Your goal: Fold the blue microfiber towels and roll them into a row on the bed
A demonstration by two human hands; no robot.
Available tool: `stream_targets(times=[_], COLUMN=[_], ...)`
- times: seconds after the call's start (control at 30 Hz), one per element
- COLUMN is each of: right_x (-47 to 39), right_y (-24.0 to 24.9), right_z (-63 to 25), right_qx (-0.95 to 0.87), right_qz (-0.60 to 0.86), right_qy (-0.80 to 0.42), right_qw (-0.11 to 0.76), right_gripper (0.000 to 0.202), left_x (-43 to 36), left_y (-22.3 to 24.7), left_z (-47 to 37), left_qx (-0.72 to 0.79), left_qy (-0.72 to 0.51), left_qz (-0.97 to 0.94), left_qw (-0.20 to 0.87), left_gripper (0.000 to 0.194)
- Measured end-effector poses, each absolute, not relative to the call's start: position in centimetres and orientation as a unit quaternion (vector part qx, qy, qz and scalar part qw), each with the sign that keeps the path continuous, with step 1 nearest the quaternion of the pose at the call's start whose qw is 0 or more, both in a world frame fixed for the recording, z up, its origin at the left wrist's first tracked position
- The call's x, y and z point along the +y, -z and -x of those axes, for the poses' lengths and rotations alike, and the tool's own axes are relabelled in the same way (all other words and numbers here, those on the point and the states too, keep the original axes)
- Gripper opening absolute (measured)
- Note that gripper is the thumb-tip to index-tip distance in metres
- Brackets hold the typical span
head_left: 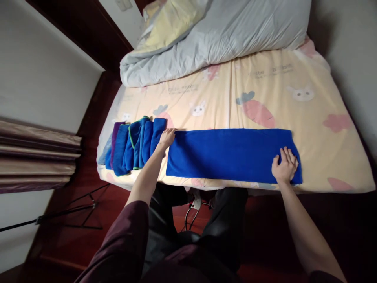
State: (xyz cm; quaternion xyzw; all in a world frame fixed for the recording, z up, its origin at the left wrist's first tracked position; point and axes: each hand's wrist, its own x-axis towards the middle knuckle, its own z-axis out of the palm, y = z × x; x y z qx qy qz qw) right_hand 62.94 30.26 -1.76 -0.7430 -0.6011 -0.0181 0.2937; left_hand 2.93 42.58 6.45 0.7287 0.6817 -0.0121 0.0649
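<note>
A long, plain blue towel (229, 153) lies flat across the near edge of the bed. At its far left corner is my left hand (167, 137), with the fingers drawn together on the cloth; the thumb is partly hidden. My right hand (285, 164) rests palm down near the towel's right end, its fingers slightly apart and stretched over the fabric. Just left of my left hand sits a row of folded blue towels (137, 143), some with green edging and one with purple. My left forearm passes close in front of that row.
The bed (212, 102) has a cream sheet printed with carrots and rabbits. A rumpled grey-white quilt (224, 39) is heaped at the far side. On the floor at left stands a black tripod (88, 208), near a curtain (38, 157).
</note>
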Motion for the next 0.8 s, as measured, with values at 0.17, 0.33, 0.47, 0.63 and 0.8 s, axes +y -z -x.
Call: stream_targets(times=[0.17,0.33,0.47,0.63,0.8], right_x=[30.3,30.3,30.3,30.1,30.0], right_y=[1.9,1.7,1.2,0.8,0.8], right_z=[-63.0,-62.9,-62.7,-62.6,-62.5], right_qx=[-0.603,-0.600,-0.598,-0.600,-0.602], right_qz=[0.746,0.751,0.756,0.763,0.765], right_qy=[0.016,0.017,0.010,0.012,0.024], right_qw=[0.284,0.277,0.265,0.241,0.226], right_gripper=[0.052,0.053,0.054,0.054,0.053], left_x=[46.1,44.5,40.4,36.9,36.8], left_y=[-7.5,-7.1,-5.0,-1.2,0.5], left_z=[-1.2,-3.2,-6.7,-8.8,-8.7], left_qx=[0.661,0.713,0.651,0.675,0.726], left_qy=[0.077,-0.018,-0.083,-0.151,-0.217], left_qz=[-0.739,-0.701,-0.753,-0.715,-0.647], left_qw=[0.101,0.008,0.054,0.104,0.084], left_gripper=[0.044,0.043,0.053,0.062,0.064])
